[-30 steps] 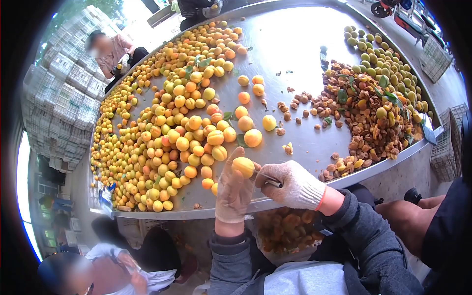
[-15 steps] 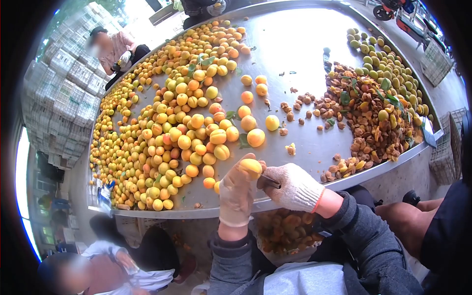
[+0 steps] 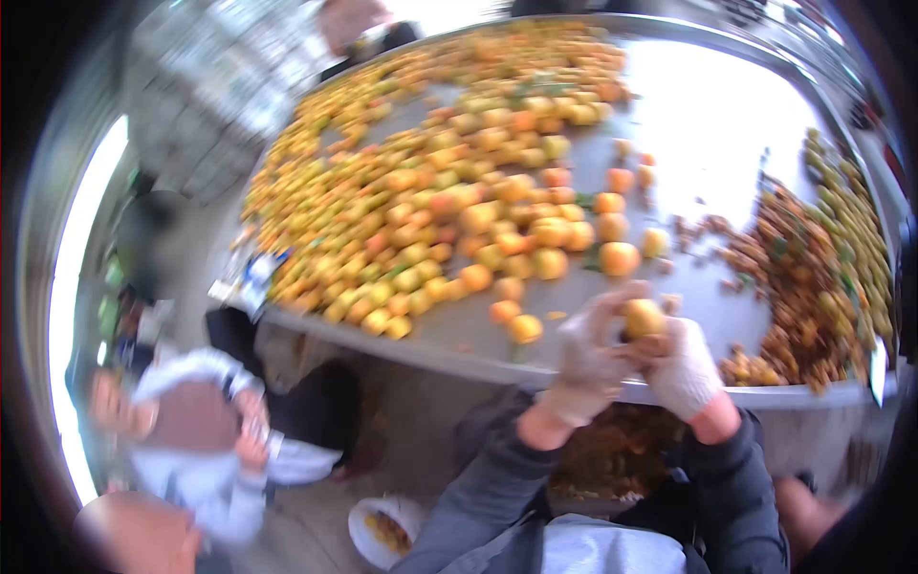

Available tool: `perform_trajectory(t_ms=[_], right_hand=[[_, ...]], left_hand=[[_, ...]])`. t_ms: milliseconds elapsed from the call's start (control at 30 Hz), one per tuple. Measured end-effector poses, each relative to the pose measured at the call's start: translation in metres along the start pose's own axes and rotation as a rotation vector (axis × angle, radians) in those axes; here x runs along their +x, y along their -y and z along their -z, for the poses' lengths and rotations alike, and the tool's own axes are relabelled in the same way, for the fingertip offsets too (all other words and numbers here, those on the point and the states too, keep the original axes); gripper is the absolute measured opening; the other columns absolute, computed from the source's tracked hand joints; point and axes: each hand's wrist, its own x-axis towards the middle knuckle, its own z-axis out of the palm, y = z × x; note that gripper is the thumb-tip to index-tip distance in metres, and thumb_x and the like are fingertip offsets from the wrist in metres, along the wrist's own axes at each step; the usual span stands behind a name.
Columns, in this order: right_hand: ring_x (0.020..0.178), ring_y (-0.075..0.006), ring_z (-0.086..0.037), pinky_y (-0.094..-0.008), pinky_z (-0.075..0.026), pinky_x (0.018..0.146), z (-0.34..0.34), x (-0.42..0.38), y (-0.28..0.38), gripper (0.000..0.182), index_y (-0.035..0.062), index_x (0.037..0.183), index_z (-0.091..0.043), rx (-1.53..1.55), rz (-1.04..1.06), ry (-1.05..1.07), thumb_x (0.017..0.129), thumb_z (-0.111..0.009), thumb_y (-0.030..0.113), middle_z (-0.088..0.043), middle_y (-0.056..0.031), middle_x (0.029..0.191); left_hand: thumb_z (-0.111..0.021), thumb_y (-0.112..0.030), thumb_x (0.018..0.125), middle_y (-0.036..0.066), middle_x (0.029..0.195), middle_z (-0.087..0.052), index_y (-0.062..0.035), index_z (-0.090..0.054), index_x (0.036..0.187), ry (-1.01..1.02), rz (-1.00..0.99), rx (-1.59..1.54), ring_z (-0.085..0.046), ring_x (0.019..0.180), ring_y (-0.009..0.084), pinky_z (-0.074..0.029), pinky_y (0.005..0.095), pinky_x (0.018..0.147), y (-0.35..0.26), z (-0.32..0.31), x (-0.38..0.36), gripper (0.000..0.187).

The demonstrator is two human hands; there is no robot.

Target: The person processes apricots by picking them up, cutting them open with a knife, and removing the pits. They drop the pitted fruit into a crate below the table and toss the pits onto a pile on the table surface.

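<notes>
My left hand (image 3: 588, 354), in a pale glove, is wrapped round a yellow apricot (image 3: 644, 318) just over the table's near edge. Close against the fruit's other side, my right hand (image 3: 685, 368), also gloved, has its fingers curled. Half a second ago a small dark-handled knife showed in this right hand; now blur and the fingers hide it. A loose apricot (image 3: 620, 258) lies on the metal just beyond my hands. Below them, under the table edge, sits a container of brownish-orange fruit halves (image 3: 612, 454), partly covered by my arms.
A metal table (image 3: 712, 105) with a raised rim carries a wide heap of apricots (image 3: 421, 220). Brown pits and scraps (image 3: 803, 297) and greener fruit (image 3: 846, 225) pile up at the right. A seated person (image 3: 191, 421) is at lower left, near a white bowl (image 3: 387, 531).
The view has swung left, so the table and hands appear further right. My hands have drawn together round the apricot. The seated person and a white bowl show more fully.
</notes>
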Motion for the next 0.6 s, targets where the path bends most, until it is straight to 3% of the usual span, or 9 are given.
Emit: perform_trajectory(t_ms=[100,200,300,400,533,600], right_hand=[[0.064,-0.0269,-0.064,-0.0356,-0.050,0.058,0.000,0.000,-0.002,0.006,0.0017,0.082,-0.067,0.014,-0.029,-0.022,0.077,-0.065,0.004,-0.065,-0.0130,0.070],[0.063,-0.0234,-0.062,-0.0332,-0.048,0.057,-0.003,0.002,-0.006,0.007,0.0010,0.084,-0.066,0.022,-0.044,0.002,0.078,-0.063,0.003,-0.064,-0.0109,0.069],[0.062,-0.0199,-0.060,-0.0308,-0.047,0.056,-0.007,0.004,-0.010,0.008,0.0004,0.087,-0.064,0.023,-0.052,0.033,0.080,-0.061,0.002,-0.063,-0.0088,0.069],[0.061,-0.0164,-0.058,-0.0284,-0.045,0.055,-0.010,0.005,-0.012,0.009,-0.0003,0.089,-0.063,0.020,-0.055,0.045,0.082,-0.059,0.001,-0.062,-0.0067,0.068],[0.060,-0.0117,-0.055,-0.0252,-0.043,0.054,-0.011,0.006,-0.015,0.010,-0.0012,0.092,-0.062,0.016,-0.061,0.034,0.084,-0.056,0.000,-0.060,-0.0039,0.067],[0.060,-0.0094,-0.054,-0.0236,-0.042,0.053,-0.009,0.008,-0.017,0.011,-0.0017,0.093,-0.061,0.012,-0.063,0.024,0.085,-0.055,0.000,-0.059,-0.0025,0.067]], left_hand=[[-0.081,-0.029,0.076,0.015,0.101,-0.065,-0.0010,-0.056,0.124,-0.052,0.069,-0.278,-0.066,0.092,0.0269,-0.052,0.0327,0.083,0.005,-0.014,-0.002,0.061],[-0.081,-0.020,0.075,0.019,0.101,-0.065,0.0009,-0.057,0.121,-0.066,0.135,-0.185,-0.065,0.092,0.0301,-0.051,0.0338,0.085,0.001,-0.010,0.002,0.056],[-0.078,-0.012,0.073,0.021,0.104,-0.064,0.0018,-0.058,0.119,0.020,-0.014,-0.029,-0.065,0.093,0.0313,-0.050,0.0337,0.087,0.013,-0.006,0.006,0.053],[-0.077,-0.010,0.072,0.021,0.105,-0.065,0.0015,-0.058,0.118,0.092,0.093,-0.317,-0.065,0.096,0.0315,-0.050,0.0339,0.088,0.020,-0.003,0.006,0.051],[-0.078,-0.009,0.072,0.021,0.106,-0.064,0.0013,-0.057,0.120,0.085,0.146,-0.235,-0.064,0.098,0.0314,-0.050,0.0339,0.089,-0.002,0.012,0.006,0.053],[-0.077,-0.009,0.073,0.019,0.109,-0.063,0.0005,-0.055,0.123,-0.032,-0.026,-0.175,-0.064,0.099,0.0305,-0.050,0.0334,0.088,0.002,0.008,0.005,0.055]])
